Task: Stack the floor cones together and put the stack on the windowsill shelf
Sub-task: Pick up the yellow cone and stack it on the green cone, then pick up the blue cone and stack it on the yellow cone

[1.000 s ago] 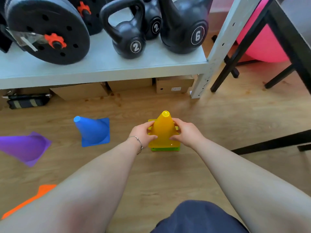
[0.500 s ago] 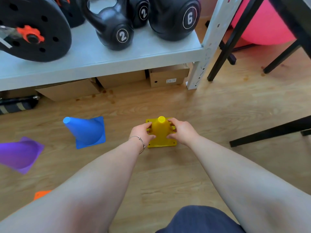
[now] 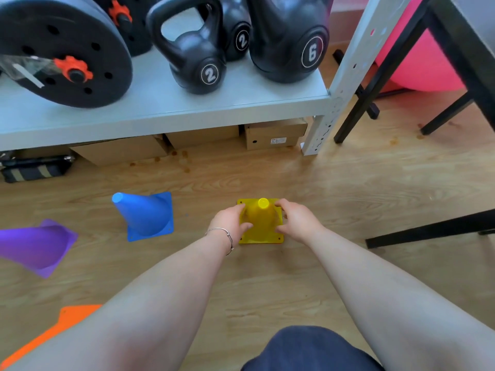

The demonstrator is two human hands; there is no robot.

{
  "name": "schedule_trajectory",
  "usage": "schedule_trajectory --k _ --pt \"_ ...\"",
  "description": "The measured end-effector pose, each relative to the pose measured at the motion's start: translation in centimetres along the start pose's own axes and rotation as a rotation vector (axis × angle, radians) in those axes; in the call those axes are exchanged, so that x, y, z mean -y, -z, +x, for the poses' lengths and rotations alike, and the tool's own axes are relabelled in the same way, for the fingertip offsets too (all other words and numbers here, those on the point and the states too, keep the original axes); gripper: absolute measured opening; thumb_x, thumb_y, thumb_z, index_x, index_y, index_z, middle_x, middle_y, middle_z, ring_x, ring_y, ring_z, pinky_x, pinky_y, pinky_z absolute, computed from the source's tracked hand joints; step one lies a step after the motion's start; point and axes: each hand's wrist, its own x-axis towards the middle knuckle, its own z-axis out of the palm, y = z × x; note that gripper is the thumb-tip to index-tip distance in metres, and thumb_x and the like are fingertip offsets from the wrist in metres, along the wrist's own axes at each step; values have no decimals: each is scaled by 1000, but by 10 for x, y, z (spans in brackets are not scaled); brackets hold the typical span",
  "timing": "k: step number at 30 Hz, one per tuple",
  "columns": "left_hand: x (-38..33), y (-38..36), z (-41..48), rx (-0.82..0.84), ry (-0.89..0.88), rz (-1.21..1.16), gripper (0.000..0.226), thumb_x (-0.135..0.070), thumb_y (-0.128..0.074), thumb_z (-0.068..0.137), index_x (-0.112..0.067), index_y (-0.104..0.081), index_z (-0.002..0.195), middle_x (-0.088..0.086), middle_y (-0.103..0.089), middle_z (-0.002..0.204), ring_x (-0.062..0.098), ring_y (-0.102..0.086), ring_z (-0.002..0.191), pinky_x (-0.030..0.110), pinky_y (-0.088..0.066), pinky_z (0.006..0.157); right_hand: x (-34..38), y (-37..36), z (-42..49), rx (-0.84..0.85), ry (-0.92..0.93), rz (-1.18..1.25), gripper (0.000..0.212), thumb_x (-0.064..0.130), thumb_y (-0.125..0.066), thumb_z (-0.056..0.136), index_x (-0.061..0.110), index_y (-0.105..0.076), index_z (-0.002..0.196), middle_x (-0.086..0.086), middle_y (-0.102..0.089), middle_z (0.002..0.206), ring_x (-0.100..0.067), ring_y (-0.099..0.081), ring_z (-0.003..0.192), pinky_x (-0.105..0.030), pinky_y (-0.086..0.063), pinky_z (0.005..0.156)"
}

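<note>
Yellow cone [image 3: 262, 219] now pressed fully down, green base no longer visible beneath, upright on floor [image 3: 348, 188] mid-frame, left hand [image 3: 232, 220] and right hand [image 3: 298, 219] gripping its sides; blue cone [image 3: 144, 216] next.

purple cone [image 3: 37, 247] and orange cone [image 3: 53, 333] cut off at left edge

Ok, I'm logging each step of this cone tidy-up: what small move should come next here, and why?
Probably lift the yellow cone and carry it left, over the blue cone. Both the left hand and the right hand already have a grip on its sides, it sits flat on the floor, and the blue cone is the nearest loose one. The purple cone and orange cone lie further left.
</note>
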Motion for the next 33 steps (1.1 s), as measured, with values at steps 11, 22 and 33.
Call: schedule_trajectory --k 11,22,33 --pt "-5 51 -58 -234 -37 376 57 -47 -47 93 -28 -31 145 -1 -34 156 25 -30 143 41 -31 111 32 67 -31 -264 166 -101 63 45 -66 86 23 -45 141 2 -51 140 -19 -47 130 -35 -43 104" --pt "37 123 -106 -453 259 512 70 -60 -34 92 -25 -19 151 3 -21 160 26 -12 149 51 -10 118 123 73 -29 -348 361 -458 73 53 -55 90 22 -30 151 -7 -30 159 -26 -24 149 -42 -14 124" --pt "117 165 -127 -489 468 455 71 -57 -35 92 -25 -14 152 2 -19 161 23 -14 148 50 -13 118 204 51 -17 -303 439 -384 74 52 -56 91 20 -29 152 -5 -29 160 -25 -25 148 -39 -18 123"
